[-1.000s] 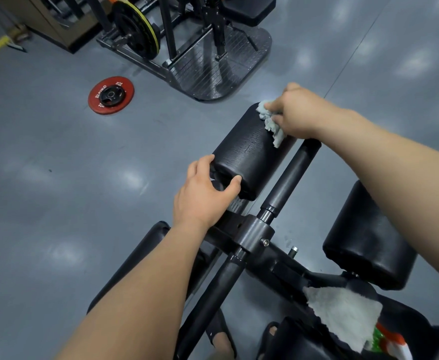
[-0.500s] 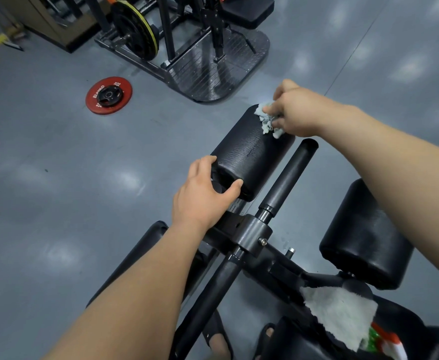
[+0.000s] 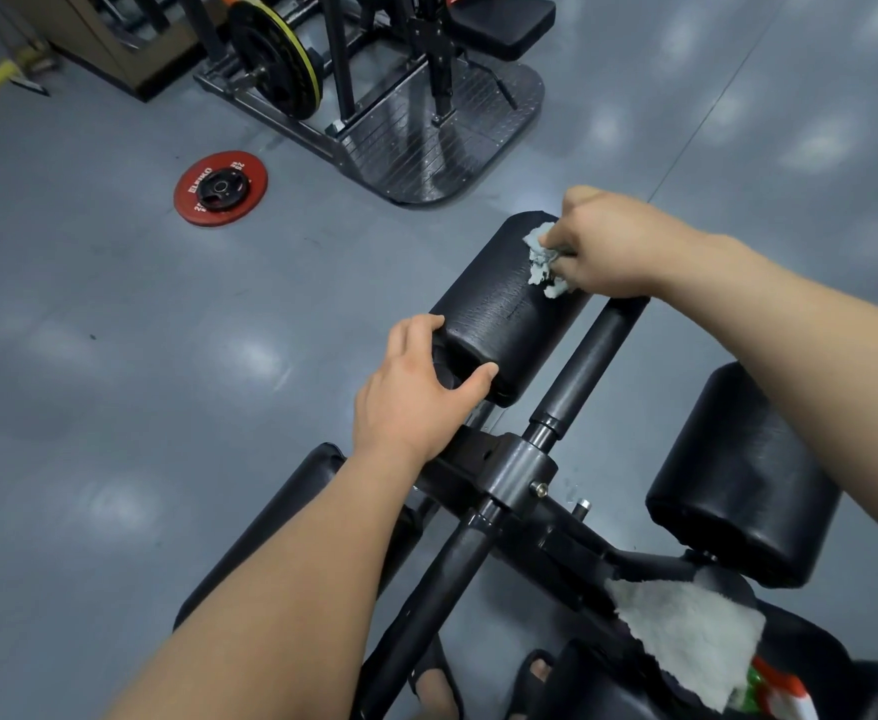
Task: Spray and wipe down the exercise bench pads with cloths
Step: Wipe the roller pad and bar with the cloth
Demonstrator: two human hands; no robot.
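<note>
Now | right hand point(image 3: 608, 246) pinches fluffy cloth point(image 3: 542, 262) | left hand point(image 3: 416, 402) grips cylindrical pad point(image 3: 499, 314)

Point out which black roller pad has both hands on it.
The far middle roller pad: left hand grips its near end, right hand presses a cloth on it. No hand on the right pad or left pad.

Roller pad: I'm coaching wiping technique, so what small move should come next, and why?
Probably drag the cloth toward the near end: the right hand grips it at the far end of the roller pad; the left hand holds the near end.
</note>
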